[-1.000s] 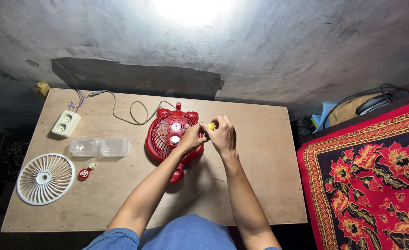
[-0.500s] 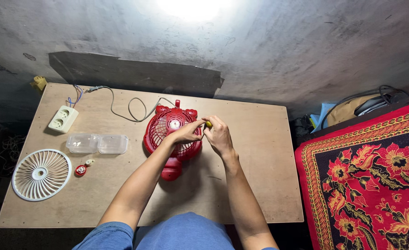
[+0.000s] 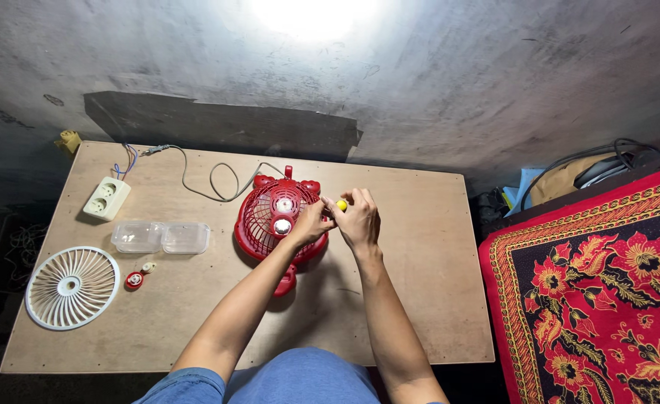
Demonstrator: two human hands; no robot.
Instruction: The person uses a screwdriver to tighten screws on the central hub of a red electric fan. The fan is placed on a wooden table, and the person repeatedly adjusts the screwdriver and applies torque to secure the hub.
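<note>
Right hand [image 3: 358,218] curled closed, pinching a yellow-tipped tool [image 3: 341,204]. Left hand [image 3: 311,223] half-closed, fingers resting on the red fan's [image 3: 270,224] rim.

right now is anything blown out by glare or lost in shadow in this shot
Head view: a white glare patch blows out the grey concrete wall at top; the arms cast a soft shadow on the plywood table; the red plastic fan stays sharp; wide-angle bending at edges.

A white fan grille [image 3: 72,287] is laid at the table's [image 3: 419,299] left edge, with clear plastic containers [image 3: 161,237], a power strip [image 3: 106,198] nearby, red floral cloth [image 3: 599,284] off right.
</note>
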